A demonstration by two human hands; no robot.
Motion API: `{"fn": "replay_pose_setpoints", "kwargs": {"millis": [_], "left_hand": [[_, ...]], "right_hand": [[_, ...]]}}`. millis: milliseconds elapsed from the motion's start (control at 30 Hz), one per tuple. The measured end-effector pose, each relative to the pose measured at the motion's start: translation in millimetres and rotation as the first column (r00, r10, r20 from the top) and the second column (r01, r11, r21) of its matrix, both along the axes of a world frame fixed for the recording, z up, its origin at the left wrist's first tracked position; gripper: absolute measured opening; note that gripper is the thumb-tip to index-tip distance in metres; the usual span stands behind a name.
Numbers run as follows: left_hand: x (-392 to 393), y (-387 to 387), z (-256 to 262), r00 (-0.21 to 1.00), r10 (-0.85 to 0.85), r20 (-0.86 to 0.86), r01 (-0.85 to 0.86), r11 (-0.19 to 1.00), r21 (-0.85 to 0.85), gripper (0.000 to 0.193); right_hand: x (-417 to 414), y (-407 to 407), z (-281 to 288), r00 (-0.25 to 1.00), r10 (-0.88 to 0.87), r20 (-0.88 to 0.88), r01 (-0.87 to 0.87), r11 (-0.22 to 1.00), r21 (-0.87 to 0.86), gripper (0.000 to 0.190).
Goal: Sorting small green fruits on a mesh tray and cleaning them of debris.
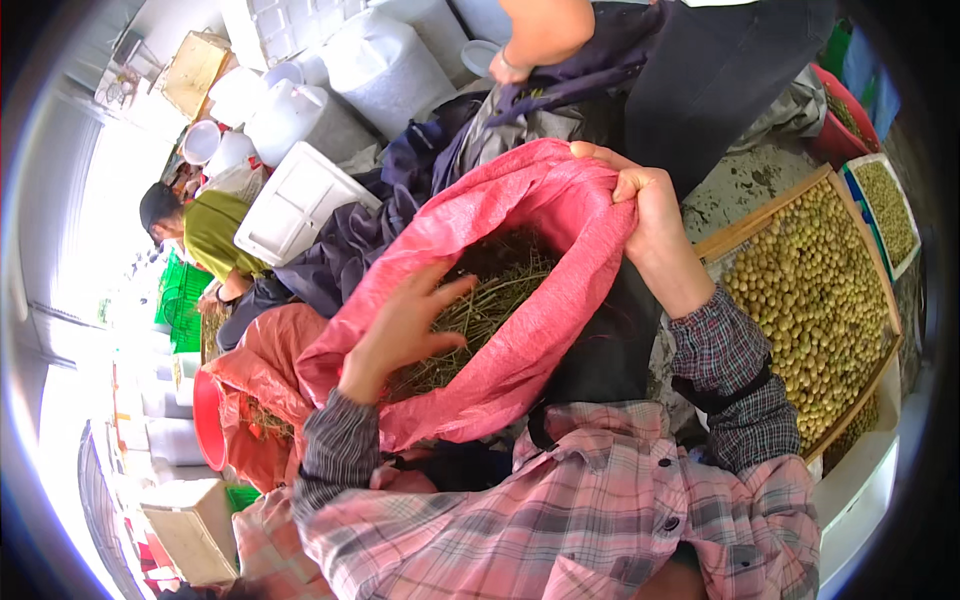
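A large pink woven plastic sack gapes in front of me, its rim rolled outward. Inside it lies a heap of thin dry green-brown stalks. My right hand grips the far right part of the rim, fingers closed on the fabric. At the left side of the mouth, my left hand is spread with fingers apart, over the opening near the stalks; it looks slightly blurred and holds nothing. The sack's lower part is hidden.
A wooden-framed tray of small round green-yellow fruits lies at the right. A co-worker's arm reaches in at the top; another person bends at the left. An orange sack, a white foam box and plastic barrels stand leftward.
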State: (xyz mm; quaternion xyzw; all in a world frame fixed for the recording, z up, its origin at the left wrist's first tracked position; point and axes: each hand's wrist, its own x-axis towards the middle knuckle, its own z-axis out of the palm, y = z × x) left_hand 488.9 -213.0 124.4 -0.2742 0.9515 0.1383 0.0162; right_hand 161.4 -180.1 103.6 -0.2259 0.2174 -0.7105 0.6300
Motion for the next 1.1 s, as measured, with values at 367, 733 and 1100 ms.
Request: {"fn": "replay_pose_setpoints", "kwargs": {"millis": [367, 733, 1100], "left_hand": [[-28, -48, -211, 0.935, -0.004, 0.355, 0.209, 0.816, -0.540, 0.112], [-105, -32, -35, 0.980, 0.093, 0.175, -0.095, 0.996, 0.000, 0.048], [-21, -149, -59, 0.992, -0.019, 0.129, 0.044, 0.980, -0.196, 0.033]], "right_hand": [[-40, 13, -41, 0.990, -0.118, -0.073, 0.121, 0.992, 0.038, 0.058], [-54, 92, -2, -0.324, -0.371, -0.870, 0.188, 0.876, -0.443, 0.045], [56, 88, -90, -0.589, -0.291, -0.753, -0.494, 0.868, 0.051, 0.020]]}}
